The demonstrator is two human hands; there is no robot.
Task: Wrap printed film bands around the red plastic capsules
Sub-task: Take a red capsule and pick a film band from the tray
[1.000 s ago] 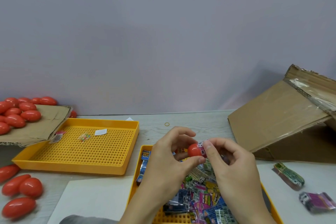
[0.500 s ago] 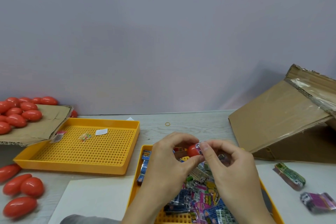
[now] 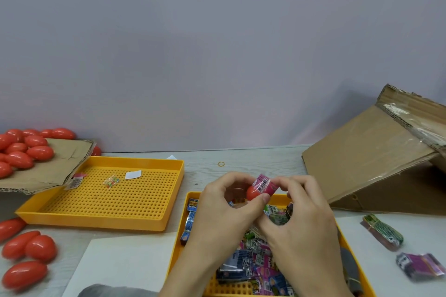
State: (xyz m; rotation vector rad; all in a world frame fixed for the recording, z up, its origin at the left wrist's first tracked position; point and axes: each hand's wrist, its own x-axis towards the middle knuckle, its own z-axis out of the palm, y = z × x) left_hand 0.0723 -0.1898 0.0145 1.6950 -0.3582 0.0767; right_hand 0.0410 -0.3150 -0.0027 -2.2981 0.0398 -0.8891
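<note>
While both hands grip it, the capsule (image 3: 253,192) lies sideways, band-covered end rightward.

Single view: head-worn wide-angle camera, looking forward and slightly down across a pale wood-grain tabletop (image 3: 253,159) toward a plain lilac-white wall (image 3: 193,67). Near field: the wearer's own forearms rise from the bottom edge, centre. Left margin: pile of red plastic egg-shaped capsules (image 3: 21,149). Right margin: tilted brown cardboard box (image 3: 366,152). Wall fills the upper half. Straight edges bow toward the margins. No second view.
</note>
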